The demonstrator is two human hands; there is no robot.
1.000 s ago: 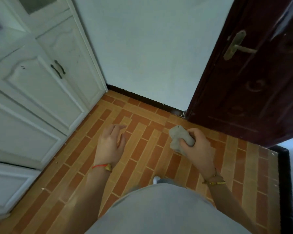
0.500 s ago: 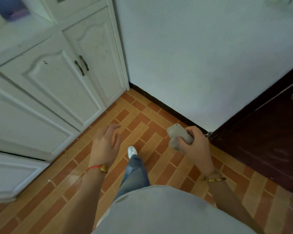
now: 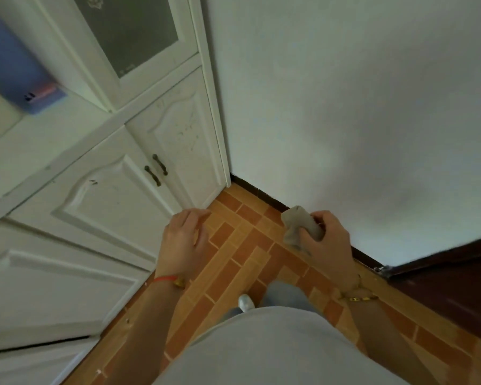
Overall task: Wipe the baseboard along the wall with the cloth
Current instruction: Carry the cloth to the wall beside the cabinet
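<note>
The grey cloth is bunched in the right hand, whose fingers are closed around it, held above the floor near the dark baseboard at the foot of the white wall. The left hand is empty, its fingers loosely spread. The floor has orange and brown brick-pattern tiles. A white cabinet stands at the left, a dark red door at the right

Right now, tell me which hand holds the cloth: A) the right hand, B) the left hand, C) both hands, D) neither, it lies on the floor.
A: the right hand is closed around the grey cloth near the dark baseboard, while the left hand is empty.
</note>
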